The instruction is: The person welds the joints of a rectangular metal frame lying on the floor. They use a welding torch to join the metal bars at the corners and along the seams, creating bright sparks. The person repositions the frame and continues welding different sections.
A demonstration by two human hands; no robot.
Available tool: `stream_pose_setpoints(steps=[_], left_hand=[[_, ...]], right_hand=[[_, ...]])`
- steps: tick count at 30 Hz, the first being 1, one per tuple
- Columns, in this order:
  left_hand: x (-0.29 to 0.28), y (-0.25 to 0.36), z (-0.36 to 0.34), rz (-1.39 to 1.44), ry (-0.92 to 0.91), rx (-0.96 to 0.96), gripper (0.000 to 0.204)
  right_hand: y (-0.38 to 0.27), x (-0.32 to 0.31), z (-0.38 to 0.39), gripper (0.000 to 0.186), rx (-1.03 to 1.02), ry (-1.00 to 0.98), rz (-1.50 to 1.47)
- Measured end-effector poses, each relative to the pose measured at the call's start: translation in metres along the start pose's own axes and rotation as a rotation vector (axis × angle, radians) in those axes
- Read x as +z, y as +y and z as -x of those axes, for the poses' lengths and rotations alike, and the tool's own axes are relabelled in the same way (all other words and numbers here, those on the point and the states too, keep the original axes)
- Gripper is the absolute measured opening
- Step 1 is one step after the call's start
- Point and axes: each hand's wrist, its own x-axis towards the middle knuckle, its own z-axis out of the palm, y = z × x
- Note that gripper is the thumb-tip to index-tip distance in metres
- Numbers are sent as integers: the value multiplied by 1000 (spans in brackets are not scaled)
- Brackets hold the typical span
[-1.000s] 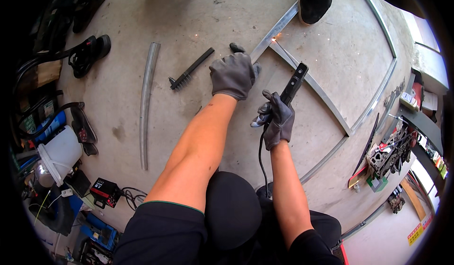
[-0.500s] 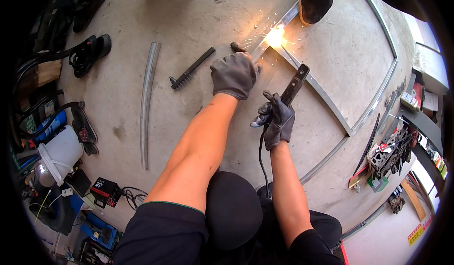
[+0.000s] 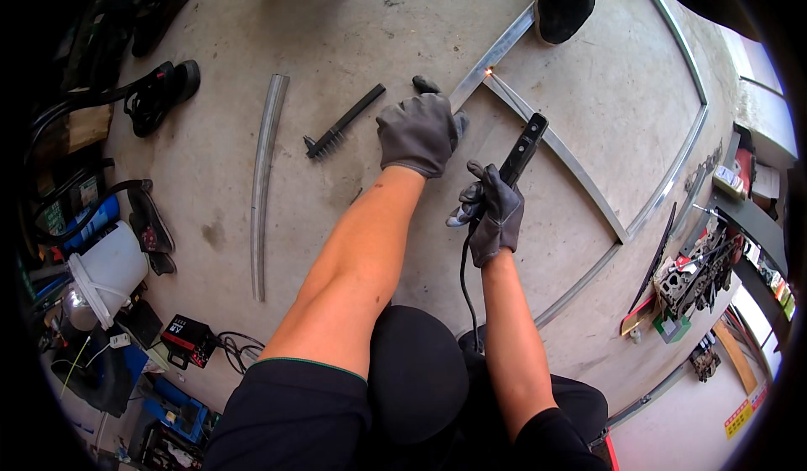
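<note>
My gloved left hand [image 3: 419, 132] is closed around the end of a flat metal bar [image 3: 503, 44], which runs up to another person's shoe. My gloved right hand [image 3: 489, 208] grips a black welding electrode holder [image 3: 525, 144] with a cable trailing down. Its thin rod [image 3: 507, 88] reaches a small orange glow [image 3: 488, 72] where that bar meets a second bar [image 3: 573, 173], part of a metal frame. A black wire brush [image 3: 345, 119] lies left of my left hand. A separate curved metal channel [image 3: 267, 181] lies further left.
Another person's black shoe [image 3: 561, 8] stands at the top. Sandals [image 3: 163, 92], a white bucket [image 3: 107, 272] and a red-black machine [image 3: 190, 336] with cables line the left. Tools and metal parts [image 3: 691, 282] crowd the right, beside curved frame bars [image 3: 672, 177].
The bright arc and spray of sparks from half a second ago has shrunk to a small glow. Both hands remain in nearly the same places.
</note>
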Motion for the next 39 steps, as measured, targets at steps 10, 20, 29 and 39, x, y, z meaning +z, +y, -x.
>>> stream_pose_setpoints(steps=[10, 20, 29, 39], left_hand=[[6, -3, 3, -95, 116, 85, 51], [12, -4, 3, -70, 187, 70, 45], [9, -3, 0, -17, 42, 23, 46], [15, -5, 4, -64, 193, 69, 45]], right_hand=[[1, 3, 2, 41, -46, 3, 43], [-12, -1, 10, 57, -46, -18, -7], [-1, 2, 1, 42, -1, -7, 0], [5, 1, -4, 39, -1, 21, 10]])
